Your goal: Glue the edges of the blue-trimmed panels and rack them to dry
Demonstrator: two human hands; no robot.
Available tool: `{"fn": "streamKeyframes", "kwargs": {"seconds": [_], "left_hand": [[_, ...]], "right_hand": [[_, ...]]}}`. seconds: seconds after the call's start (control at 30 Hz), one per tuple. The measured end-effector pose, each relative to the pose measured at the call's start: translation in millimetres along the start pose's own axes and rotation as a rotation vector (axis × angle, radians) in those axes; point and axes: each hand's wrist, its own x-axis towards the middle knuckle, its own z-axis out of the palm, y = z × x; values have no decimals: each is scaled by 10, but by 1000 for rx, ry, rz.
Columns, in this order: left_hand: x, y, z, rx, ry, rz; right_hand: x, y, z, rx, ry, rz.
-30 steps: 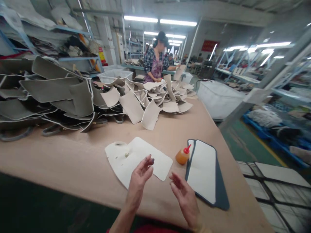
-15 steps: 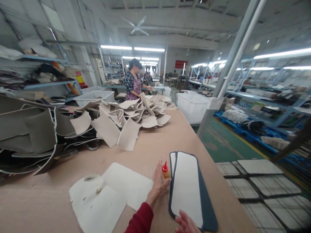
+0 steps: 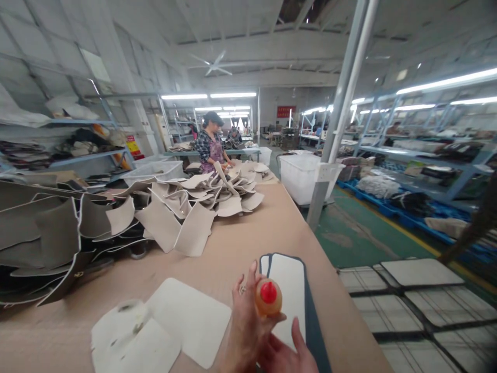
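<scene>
My left hand (image 3: 245,316) is wrapped round a squeeze bottle (image 3: 267,306) of amber liquid with a pointed red cap, its tip turned toward me. Close below it, my right hand (image 3: 289,355) has its thumb and fingers apart and grips nothing; whether it touches the left hand I cannot tell. Behind both hands lie white rounded panels (image 3: 291,269) on dark blue-grey backing pieces (image 3: 316,336), partly covered by the hands. To the left, a plain white sheet (image 3: 194,324) rests beside a stained white piece (image 3: 128,342) on the table (image 3: 248,238).
A loose heap of grey-beige panels (image 3: 194,228) covers the table's left and far side. A person (image 3: 209,145) stands beyond it. White bins (image 3: 298,176) and a metal post (image 3: 330,134) stand past the right edge, with white panels (image 3: 423,272) lower right.
My left hand has lifted the bottle off the table and drawn it nearer, in front of the panels. My right hand has moved left, close beneath it. The view has tilted up slightly.
</scene>
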Motion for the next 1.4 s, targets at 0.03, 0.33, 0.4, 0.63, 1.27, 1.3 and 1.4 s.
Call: {"fn": "streamKeyframes", "kwargs": {"seconds": [0.03, 0.33, 0.4, 0.63, 1.27, 1.3, 1.4], "left_hand": [[-50, 94, 59, 29, -16, 44], [-295, 209, 821, 112, -52, 181], [-292, 239, 944, 83, -64, 136], [-214, 500, 686, -101, -408, -89], [712, -1008, 1524, 609, -265, -651], [728, -993, 1521, 620, -262, -668], [765, -919, 1526, 598, -218, -685]], "right_hand": [[-54, -50, 67, 18, -12, -11], [-429, -476, 102, 120, 114, -290], [-463, -559, -4, 117, 116, -274], [-576, -1031, -398, 220, 79, -115], [-270, -2567, -749, 42, 284, -482], [-224, -2619, -734, 18, 286, -506], [-76, -2746, -748, -35, 301, -542]]}}
